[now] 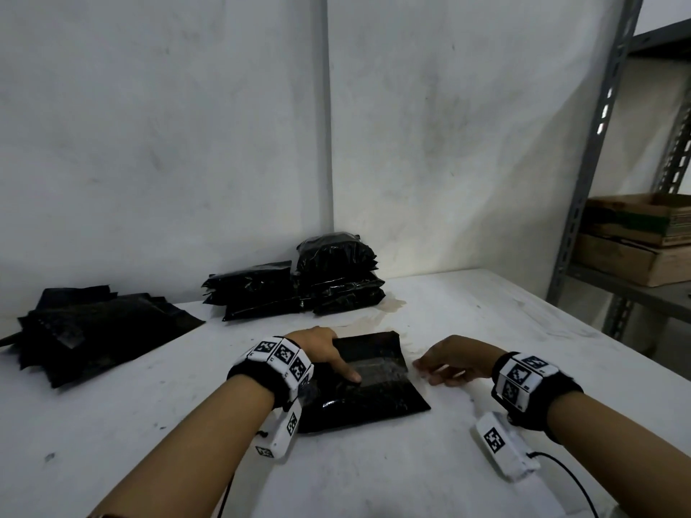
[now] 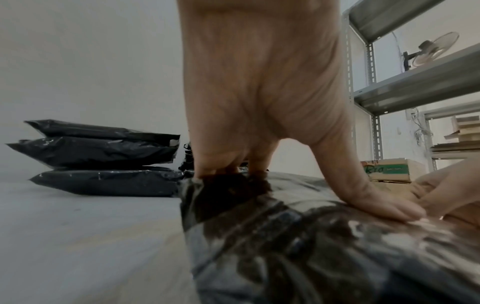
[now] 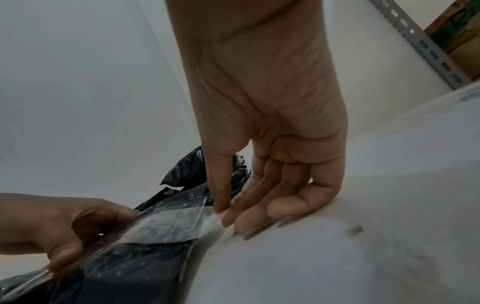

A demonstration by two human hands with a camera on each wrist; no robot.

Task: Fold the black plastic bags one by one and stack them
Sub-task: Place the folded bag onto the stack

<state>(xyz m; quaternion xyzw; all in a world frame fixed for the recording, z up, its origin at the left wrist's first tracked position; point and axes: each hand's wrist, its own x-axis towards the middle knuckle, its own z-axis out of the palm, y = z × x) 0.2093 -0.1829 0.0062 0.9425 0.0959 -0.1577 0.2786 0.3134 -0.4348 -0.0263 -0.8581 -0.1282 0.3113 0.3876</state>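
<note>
A black plastic bag [image 1: 368, 390] lies partly folded on the white table [image 1: 392, 472], straight in front of me. My left hand [image 1: 323, 349] presses down on its left part, thumb stretched flat across the top [image 2: 384, 207]. My right hand [image 1: 443, 364] is at the bag's right edge. There its thumb and fingertips [image 3: 223, 209] pinch a clear shiny flap [image 3: 176, 224] of the bag. Folded bags are stacked at the back by the wall, a lower stack [image 1: 254, 291] and a taller one [image 1: 338, 274]. A pile of flat bags [image 1: 93, 330] lies at the far left.
A grey metal shelf rack [image 1: 587, 188] stands past the table's right edge, with cardboard boxes [image 1: 635, 237] on it. White walls close off the back of the table. A fan [image 2: 431, 49] sits on an upper shelf.
</note>
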